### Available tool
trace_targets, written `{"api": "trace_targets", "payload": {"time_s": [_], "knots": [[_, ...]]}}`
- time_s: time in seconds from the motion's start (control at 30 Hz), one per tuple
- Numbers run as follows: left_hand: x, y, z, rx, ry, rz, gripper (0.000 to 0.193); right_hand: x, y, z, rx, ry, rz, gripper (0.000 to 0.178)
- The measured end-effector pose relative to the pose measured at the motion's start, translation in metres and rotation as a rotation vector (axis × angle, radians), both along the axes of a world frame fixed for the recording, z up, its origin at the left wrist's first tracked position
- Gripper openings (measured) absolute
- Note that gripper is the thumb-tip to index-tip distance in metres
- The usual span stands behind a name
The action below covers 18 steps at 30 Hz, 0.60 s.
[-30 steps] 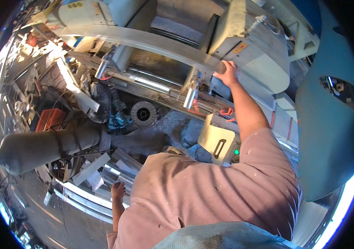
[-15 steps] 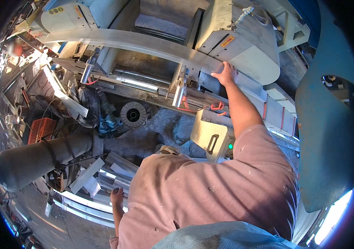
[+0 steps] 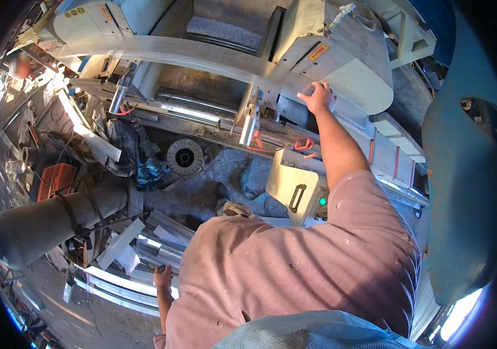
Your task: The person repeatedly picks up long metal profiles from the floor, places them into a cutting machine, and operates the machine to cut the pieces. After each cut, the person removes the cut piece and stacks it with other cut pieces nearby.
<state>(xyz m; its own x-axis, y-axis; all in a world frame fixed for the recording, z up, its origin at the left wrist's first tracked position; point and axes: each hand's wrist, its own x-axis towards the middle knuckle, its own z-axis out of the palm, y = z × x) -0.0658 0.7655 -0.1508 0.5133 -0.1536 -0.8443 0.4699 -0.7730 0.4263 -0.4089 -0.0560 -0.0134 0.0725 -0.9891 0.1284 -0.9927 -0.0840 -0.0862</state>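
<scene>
A long, pale aluminium profile [image 3: 196, 57] lies across the machine and looks bowed in this view. My right hand [image 3: 319, 99] is on its right part, thumb spread to the left and fingers bent over the bar beside the right grey machine housing [image 3: 341, 64]. Low on the left, my left hand [image 3: 163, 278] hangs by my side, closed around something small and dark that I cannot make out. Two silver clamp cylinders [image 3: 250, 125] [image 3: 120, 98] stand at the near side of the profile.
A cream control box [image 3: 286, 189] with a lit green button stands by my right arm. To the left are a large grey gas cylinder [image 3: 56, 227], a red crate [image 3: 56, 180], a round spool [image 3: 184, 157] and loose metal offcuts [image 3: 120, 244]. A blue curved panel [image 3: 464, 203] rises at right.
The fingers of my right hand have drawn up and bent more on the profile. My left hand stays low at my side. The view has shifted slightly.
</scene>
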Motion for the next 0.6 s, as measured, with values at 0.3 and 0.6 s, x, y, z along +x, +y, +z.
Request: {"api": "trace_targets", "payload": {"time_s": [0.3, 0.6], "knots": [[-0.020, 0.015, -0.036, 0.027, 0.055, 0.062, 0.041, 0.007, 0.074, -0.022, -0.081, -0.149, 0.103, 0.055], [-0.056, -0.015, -0.062, 0.045, 0.187, -0.033, 0.036, 0.015, 0.147, -0.037, 0.105, -0.263, 0.297, 0.065]]}}
